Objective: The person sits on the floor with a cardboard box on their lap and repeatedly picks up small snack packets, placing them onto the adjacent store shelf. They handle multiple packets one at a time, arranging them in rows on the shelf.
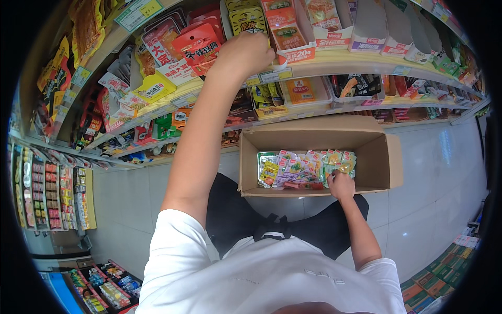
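Observation:
My left hand (249, 53) reaches to the upper shelf, over the front of a display box of yellow snack packets (246, 19). Its fingertips are hidden, so its hold cannot be told. Just left of it stands a red snack packet (198, 45); to its right is an orange and white display box (300, 54). My right hand (340, 184) is inside the near right part of an open cardboard box (313, 138), its fingers on a small yellow-green packet (344, 168). Several snack packets (298, 167) lie in that box, with a yellow packet (269, 174) at the left.
The cardboard box stands on the tiled floor (423, 165) before my knees, close to the shelving. Shelf edges (337, 66) curve across the top, with lower shelves of snacks beneath. A stocked rack (47, 188) stands at the left; stacked cartons (439, 274) are at the lower right.

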`<action>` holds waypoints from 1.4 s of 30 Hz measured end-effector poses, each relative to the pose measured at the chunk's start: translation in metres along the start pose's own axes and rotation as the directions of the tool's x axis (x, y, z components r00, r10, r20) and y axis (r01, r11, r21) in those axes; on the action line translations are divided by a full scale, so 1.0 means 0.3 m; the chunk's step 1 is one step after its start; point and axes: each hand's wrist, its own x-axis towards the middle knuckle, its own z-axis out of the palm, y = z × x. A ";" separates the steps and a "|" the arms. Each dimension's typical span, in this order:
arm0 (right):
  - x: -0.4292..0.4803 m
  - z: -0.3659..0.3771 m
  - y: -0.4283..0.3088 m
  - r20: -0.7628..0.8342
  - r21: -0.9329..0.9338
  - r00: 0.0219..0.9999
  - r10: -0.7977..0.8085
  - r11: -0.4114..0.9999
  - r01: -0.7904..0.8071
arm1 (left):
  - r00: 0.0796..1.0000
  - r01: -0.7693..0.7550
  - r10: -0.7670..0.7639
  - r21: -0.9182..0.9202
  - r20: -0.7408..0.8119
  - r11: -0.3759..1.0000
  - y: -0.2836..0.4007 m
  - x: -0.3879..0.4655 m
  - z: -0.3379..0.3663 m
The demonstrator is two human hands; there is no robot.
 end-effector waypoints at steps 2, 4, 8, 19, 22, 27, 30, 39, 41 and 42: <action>-0.005 -0.003 -0.005 0.000 -0.001 1.000 -0.002 1.000 0.002 | 0.998 -0.047 0.047 0.014 0.031 0.999 -0.022 0.015 0.010; -0.009 -0.001 -0.004 -0.009 -0.010 1.000 -0.004 1.000 0.004 | 0.995 -0.084 0.083 0.030 0.050 0.996 -0.031 0.021 0.012; -0.018 -0.003 -0.006 -0.018 -0.010 1.000 -0.006 1.000 0.006 | 0.991 -0.117 0.115 0.031 0.072 0.993 -0.051 0.040 0.026; -0.021 -0.004 -0.004 -0.005 -0.016 1.000 -0.003 1.000 0.003 | 0.998 -0.052 0.051 0.013 0.044 0.999 -0.036 0.043 0.027; -0.023 -0.006 -0.008 0.003 -0.016 1.000 0.002 1.000 -0.002 | 0.998 -0.055 0.055 -0.012 0.014 0.998 -0.037 0.036 0.025; -0.021 0.003 0.000 0.014 -0.015 1.000 0.015 1.000 -0.015 | 0.993 -0.097 0.097 0.005 -0.064 0.995 -0.027 0.024 0.021; -0.022 0.005 0.000 0.016 -0.012 1.000 0.020 1.000 -0.020 | 0.992 -0.092 0.093 0.014 -0.086 0.996 -0.016 0.008 0.010; -0.031 -0.009 -0.011 0.027 -0.011 0.999 0.023 1.000 -0.022 | 0.687 -0.380 0.325 0.058 -0.650 0.923 0.030 -0.136 0.051; -0.033 -0.004 -0.005 0.025 -0.016 0.999 0.023 1.000 -0.022 | 0.524 -0.524 0.385 0.068 -0.759 0.849 0.034 -0.229 0.129; -0.033 -0.001 -0.003 0.023 -0.016 1.000 0.022 1.000 -0.022 | 0.519 -0.559 0.398 0.052 -0.757 0.828 0.028 -0.299 0.197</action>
